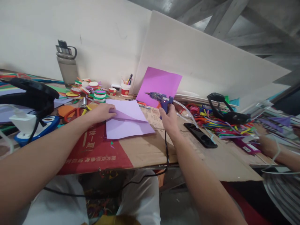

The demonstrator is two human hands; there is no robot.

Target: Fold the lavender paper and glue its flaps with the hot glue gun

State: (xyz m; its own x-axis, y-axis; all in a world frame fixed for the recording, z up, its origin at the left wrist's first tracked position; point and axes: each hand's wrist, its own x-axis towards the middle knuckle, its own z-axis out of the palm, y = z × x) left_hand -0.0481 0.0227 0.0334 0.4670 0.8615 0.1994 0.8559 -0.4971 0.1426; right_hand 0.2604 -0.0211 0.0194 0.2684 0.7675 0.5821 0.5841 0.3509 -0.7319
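My left hand [103,112] pinches the left edge of a folded lilac paper sheet [127,129], its upper layer lifted a little off the lower one. The sheet lies on a flattened cardboard box [150,153] with a red printed part. In my right hand [169,120] is a blue hot glue gun [164,101], its dark-stained nozzle pointing left above the paper. A clear glue stick [186,109] sticks out of its back, and a black cord runs down over the table edge. Behind it leans a bright purple sheet [152,81].
Scissors [72,115], paper-rimmed rolls [93,86], a water bottle [67,64] and a pen cup [126,89] stand at left and centre back. A black phone [200,135] and colourful pipe cleaners [211,122] lie right. Another person's arm [278,150] reaches in there. A blue power strip [50,125] sits left.
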